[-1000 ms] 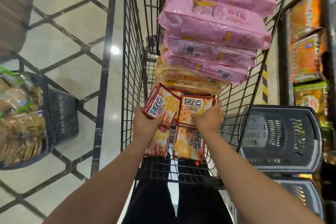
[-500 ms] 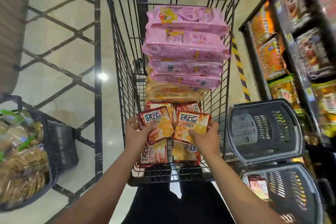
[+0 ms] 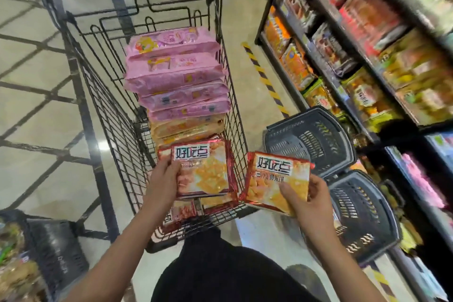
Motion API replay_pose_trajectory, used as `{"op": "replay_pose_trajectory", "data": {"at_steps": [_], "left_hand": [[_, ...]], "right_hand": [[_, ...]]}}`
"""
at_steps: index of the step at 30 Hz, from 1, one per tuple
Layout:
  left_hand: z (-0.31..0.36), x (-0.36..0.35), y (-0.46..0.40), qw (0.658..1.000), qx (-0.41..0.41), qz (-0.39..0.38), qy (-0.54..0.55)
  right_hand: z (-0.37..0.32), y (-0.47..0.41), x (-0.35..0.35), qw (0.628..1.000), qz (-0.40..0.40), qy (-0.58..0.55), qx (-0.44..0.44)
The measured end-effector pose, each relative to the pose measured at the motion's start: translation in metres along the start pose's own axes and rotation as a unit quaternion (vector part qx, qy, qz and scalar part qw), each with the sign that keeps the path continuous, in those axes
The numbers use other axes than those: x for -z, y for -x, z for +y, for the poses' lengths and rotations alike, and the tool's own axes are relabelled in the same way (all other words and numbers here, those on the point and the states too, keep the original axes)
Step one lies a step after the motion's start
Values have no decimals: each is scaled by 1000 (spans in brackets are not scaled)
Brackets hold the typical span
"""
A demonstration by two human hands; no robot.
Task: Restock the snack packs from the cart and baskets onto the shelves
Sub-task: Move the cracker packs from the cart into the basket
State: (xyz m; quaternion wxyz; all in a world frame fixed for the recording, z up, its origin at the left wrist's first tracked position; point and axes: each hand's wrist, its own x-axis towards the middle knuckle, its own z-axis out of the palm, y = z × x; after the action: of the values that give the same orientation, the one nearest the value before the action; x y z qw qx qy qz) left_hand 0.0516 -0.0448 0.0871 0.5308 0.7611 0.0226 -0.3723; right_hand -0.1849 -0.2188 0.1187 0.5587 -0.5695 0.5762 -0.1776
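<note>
The shelves (image 3: 382, 39) at two o'clock smear with motion blur, so their pack labels cannot be read. At eight o'clock the frame's edge cuts off a dark basket (image 3: 56, 250). The left hand (image 3: 163, 185) hides the left edge of its red pack (image 3: 208, 171), which itself covers the packs beneath it in the cart (image 3: 117, 115).

Both bare forearms reach forward, the left hand (image 3: 161, 182) and the right hand (image 3: 310, 200) each with fingers curled in a pinching grip, well apart.
</note>
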Motion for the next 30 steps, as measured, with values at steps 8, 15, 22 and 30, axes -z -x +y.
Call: {"op": "replay_pose_trajectory", "data": {"at_steps": [8,15,22,30], "left_hand": [[22,-76,106,984,-107,-131,-63],[11,-152,174,952,-146,-208,-171],[-7,-227,210,902,-174,-309,-246],[-14,-298,213,842,-167,-416,-301]], "right_hand": [[28,61,116,992,96,-82,9],[80,110,212,968,194,-162,1],[137,142,274,926,322,-194,-34],[176,159,297,848,415,-310,-111]]}}
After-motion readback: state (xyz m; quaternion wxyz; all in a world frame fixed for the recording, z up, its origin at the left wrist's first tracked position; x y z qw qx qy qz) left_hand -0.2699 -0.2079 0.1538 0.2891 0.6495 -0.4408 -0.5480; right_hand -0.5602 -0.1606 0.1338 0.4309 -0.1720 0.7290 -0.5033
